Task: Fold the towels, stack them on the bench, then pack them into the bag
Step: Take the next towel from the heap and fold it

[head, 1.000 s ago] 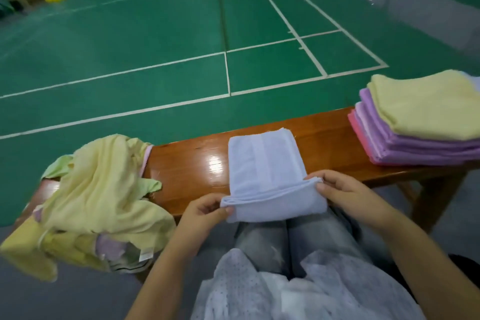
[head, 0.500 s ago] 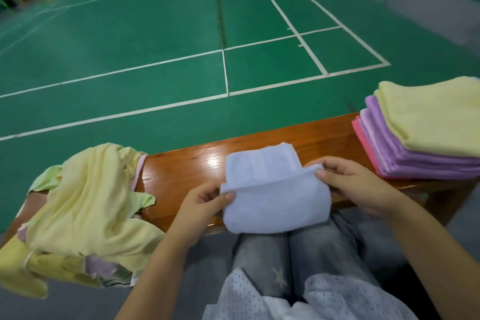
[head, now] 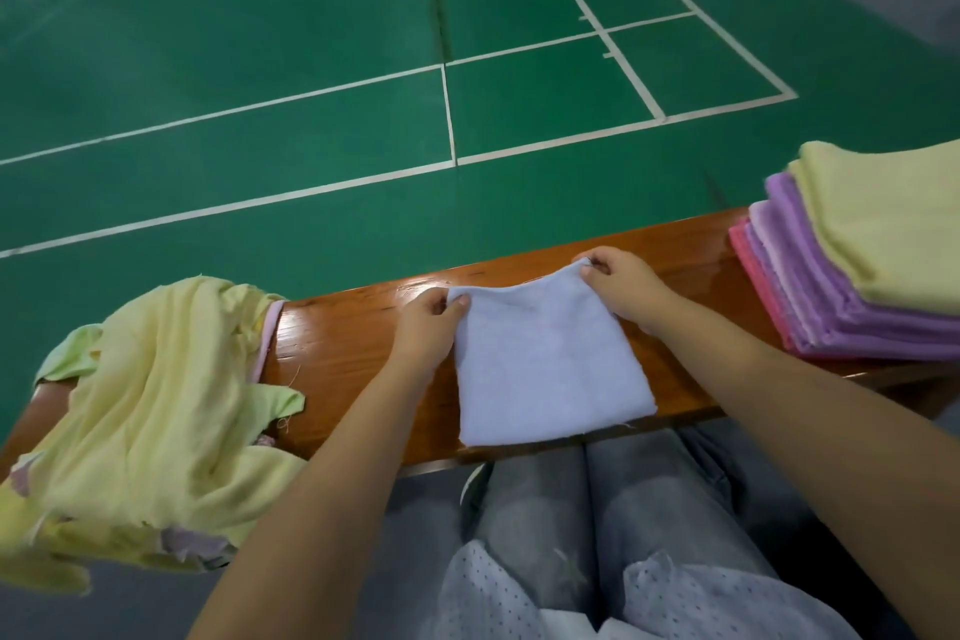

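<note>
1. Pale blue folded terry towel (head: 550, 359) lies flat on the glossy brown wooden bench (head: 353, 338).
2. Left hand (head: 426, 327) and right hand (head: 623, 286) each pinch a far corner.
3. Risk: uneven release could skew the fold.
4. Crumpled yellow unfolded towels (head: 150, 411) lie left; the folded yellow-purple-pink stack (head: 862, 255) lies right.

1 head-worn wide-angle view looks forward and down, close over the bench (head: 691, 244) toward the court floor (head: 260, 68).
</note>
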`<state>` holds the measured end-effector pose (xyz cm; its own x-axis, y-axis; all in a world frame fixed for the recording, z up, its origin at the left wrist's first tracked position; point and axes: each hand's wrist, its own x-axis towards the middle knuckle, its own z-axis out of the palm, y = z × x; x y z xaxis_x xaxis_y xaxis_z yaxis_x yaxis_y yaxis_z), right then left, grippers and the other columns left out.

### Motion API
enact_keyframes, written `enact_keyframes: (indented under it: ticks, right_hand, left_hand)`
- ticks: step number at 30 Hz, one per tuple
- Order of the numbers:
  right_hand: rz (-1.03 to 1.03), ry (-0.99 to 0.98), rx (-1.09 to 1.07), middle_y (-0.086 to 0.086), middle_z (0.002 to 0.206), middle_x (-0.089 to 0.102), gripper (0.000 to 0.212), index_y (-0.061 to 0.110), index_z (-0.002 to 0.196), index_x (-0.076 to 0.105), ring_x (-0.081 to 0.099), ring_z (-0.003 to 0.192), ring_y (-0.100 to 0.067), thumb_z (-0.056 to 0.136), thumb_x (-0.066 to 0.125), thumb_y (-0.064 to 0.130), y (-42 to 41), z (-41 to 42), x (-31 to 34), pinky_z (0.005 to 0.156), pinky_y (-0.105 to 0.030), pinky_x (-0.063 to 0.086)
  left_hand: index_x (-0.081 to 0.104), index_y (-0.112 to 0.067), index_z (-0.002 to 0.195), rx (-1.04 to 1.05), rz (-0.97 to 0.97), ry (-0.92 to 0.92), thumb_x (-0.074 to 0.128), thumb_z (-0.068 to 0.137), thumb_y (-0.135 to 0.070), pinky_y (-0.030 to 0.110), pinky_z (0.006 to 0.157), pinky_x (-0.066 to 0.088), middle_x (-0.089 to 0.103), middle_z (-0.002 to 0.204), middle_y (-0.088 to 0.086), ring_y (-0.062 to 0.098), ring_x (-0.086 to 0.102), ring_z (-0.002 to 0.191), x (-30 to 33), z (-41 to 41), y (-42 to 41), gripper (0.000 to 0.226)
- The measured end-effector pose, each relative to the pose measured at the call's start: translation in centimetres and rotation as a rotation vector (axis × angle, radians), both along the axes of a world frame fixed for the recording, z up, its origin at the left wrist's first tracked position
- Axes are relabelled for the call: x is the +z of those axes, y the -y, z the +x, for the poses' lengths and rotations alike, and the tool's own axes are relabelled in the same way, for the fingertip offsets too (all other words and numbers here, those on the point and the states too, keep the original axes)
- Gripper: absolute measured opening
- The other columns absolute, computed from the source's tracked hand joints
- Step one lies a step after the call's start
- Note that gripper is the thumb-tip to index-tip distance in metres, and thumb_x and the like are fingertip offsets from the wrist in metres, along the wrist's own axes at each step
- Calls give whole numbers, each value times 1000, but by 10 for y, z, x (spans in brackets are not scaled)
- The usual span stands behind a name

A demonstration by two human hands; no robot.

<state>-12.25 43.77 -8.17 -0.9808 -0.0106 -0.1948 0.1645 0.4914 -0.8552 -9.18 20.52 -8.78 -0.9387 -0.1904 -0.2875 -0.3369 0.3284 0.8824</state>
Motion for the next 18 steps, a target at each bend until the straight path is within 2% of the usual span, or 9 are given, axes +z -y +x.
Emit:
enact_keyframes:
  ticks: [3, 5, 7, 10, 11, 13, 16, 18]
  right_hand:
    - [69, 10, -21, -9, 118, 60, 26, 8, 120, 57, 54, 105, -22, 99, 45, 18, -1, -2, -7, 83, -28, 41]
    - [111, 6, -27, -11, 120, 60, 26, 7, 121, 57, 54, 108, -24, 99, 45, 18, -2, -3, -9, 85, -29, 42]
    - [161, -9, -32, -12, 121, 60, 27, 6, 121, 57, 54, 109, -26, 99, 45, 17, -1, -3, -8, 85, -29, 40]
    - [244, -21, -99, -14, 128, 55, 30, 7, 127, 52, 52, 114, -29, 99, 44, 17, 2, -2, -5, 87, -32, 41]
    - [275, -14, -147, -15, 131, 51, 32, 7, 129, 50, 51, 116, -31, 99, 45, 17, 2, -1, -4, 89, -34, 43]
    - [294, 25, -222, -16, 136, 45, 38, 7, 133, 44, 50, 118, -32, 98, 48, 19, 0, 7, -2, 89, -37, 44]
    - [235, 156, -253, -15, 140, 41, 51, 9, 140, 35, 49, 119, -32, 96, 52, 30, -3, 33, 2, 82, -35, 43]
    - [220, 247, -248, -15, 142, 39, 60, 9, 142, 31, 45, 124, -34, 94, 53, 38, -4, 51, 3, 88, -39, 43]
  left_hand:
    - [63, -11, 117, 31, -28, 39, 59, 94, -28, 37, 84, 50, 67, 111, 4, 24, 61, 103, -9, -6, 1, 29]
    - [62, -12, 121, 52, -20, 69, 59, 93, -31, 40, 90, 51, 66, 114, 4, 24, 61, 106, -11, -7, 1, 34]
    - [62, -12, 121, 68, -22, 80, 58, 94, -33, 42, 91, 50, 65, 115, 4, 24, 60, 107, -12, -7, 0, 35]
    - [62, -11, 111, 59, -93, 49, 53, 96, -35, 33, 80, 47, 63, 104, -1, 19, 57, 96, -4, -7, -3, 30]
    - [61, -13, 107, 55, -142, 40, 52, 97, -36, 32, 80, 46, 61, 103, -1, 18, 56, 94, 0, -7, -3, 27]
    - [58, -14, 113, 89, -224, 41, 53, 96, -37, 34, 86, 48, 62, 111, 0, 20, 58, 100, 7, -5, 4, 29]
    - [48, -8, 130, 143, -181, 184, 57, 93, -39, 39, 89, 52, 59, 121, 9, 23, 60, 99, 15, 15, 14, 49]
    - [41, -4, 135, 101, -119, 320, 59, 91, -44, 41, 87, 55, 56, 125, 11, 23, 59, 101, 16, 36, 12, 62]
